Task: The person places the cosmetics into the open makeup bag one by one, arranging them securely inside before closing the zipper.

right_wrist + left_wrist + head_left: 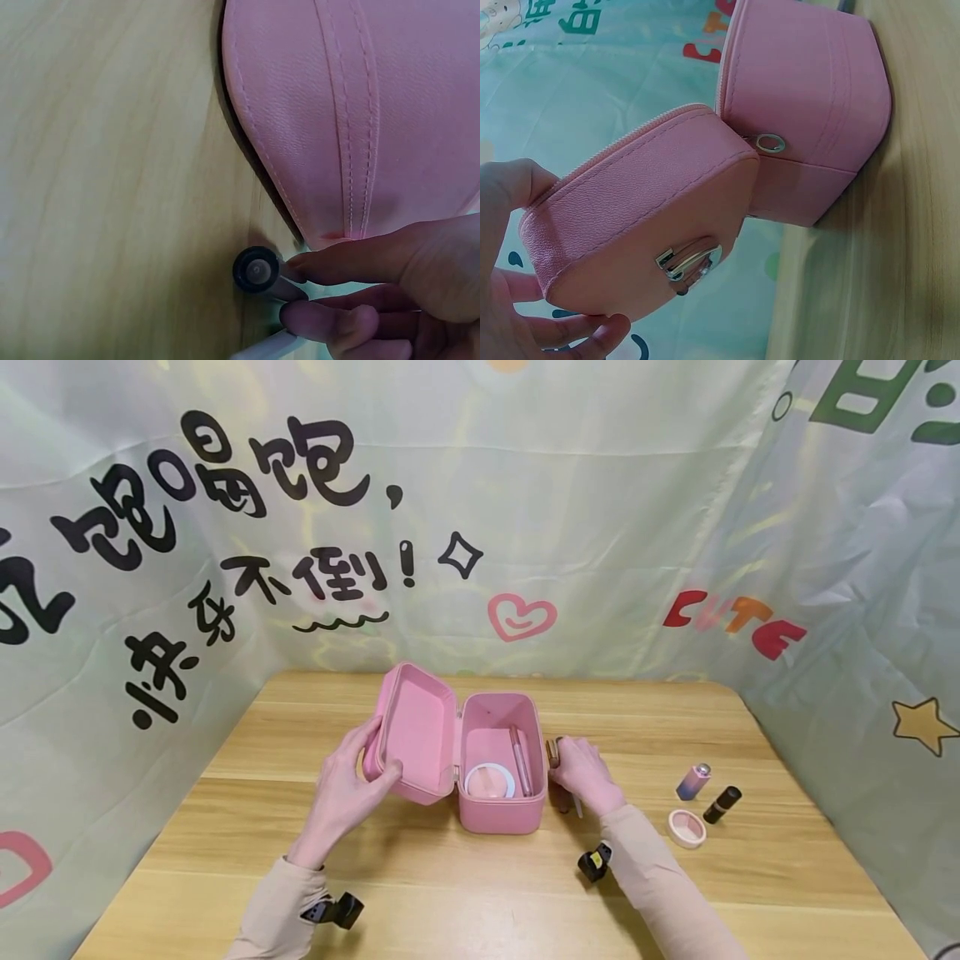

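A pink zip-around cosmetic case (501, 814) lies open on the table, its lid (417, 731) swung out to the left. My left hand (348, 789) grips the lid's outer edge, thumb on one side and fingers behind. Inside the case are a round powder compact (489, 781) and a slim pink tube (521, 760). Right beside the case's right wall, my right hand (587, 774) pinches a slim dark-ended cosmetic tube (259, 271) between thumb and fingers. A thin whitish stick (271, 346) shows just below those fingers. The palm hides part of both.
Farther right on the table stand a pink-and-blue bottle (693, 782), a black lipstick tube (722, 805) and a round pink blush compact (686, 829). A printed cloth (600, 527) hangs behind the wooden table (465, 902) and along its sides.
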`<state>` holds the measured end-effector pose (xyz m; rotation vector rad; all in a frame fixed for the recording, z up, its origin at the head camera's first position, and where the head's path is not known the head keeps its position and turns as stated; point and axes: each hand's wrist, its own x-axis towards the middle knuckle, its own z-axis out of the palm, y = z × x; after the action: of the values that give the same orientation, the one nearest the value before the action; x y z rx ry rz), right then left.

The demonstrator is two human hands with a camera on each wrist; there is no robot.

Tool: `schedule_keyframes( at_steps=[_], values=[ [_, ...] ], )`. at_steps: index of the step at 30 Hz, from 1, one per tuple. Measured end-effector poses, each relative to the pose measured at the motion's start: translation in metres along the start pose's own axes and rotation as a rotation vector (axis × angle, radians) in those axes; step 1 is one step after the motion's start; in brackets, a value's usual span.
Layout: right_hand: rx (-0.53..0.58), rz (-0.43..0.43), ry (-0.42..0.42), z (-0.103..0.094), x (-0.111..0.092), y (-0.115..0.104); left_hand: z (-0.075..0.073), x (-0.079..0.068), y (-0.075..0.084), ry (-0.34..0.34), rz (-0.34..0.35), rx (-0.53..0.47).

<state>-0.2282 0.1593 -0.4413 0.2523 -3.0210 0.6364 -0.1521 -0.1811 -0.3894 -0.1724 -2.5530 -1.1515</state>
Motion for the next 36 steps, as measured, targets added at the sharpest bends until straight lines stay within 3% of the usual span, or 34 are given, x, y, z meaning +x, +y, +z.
schedule_keyframes(
  at_steps=[14, 22, 29, 36],
  values=[
    [-0.001, 0.022, -0.026, 0.003, 0.002, -0.002, 0.000, 0.000, 0.000, 0.000, 0.003, 0.008],
    [0.025, -0.006, -0.027, 0.004, 0.001, 0.001, 0.000, 0.000, -0.001, -0.006, -0.005, 0.011],
    [0.054, -0.017, -0.014, -0.004, 0.001, -0.001, 0.001, 0.000, -0.001, -0.001, -0.001, 0.014],
    [0.083, 0.040, -0.049, -0.016, 0.002, -0.006, 0.000, 0.000, -0.001, 0.006, 0.007, 0.017]
  ],
)
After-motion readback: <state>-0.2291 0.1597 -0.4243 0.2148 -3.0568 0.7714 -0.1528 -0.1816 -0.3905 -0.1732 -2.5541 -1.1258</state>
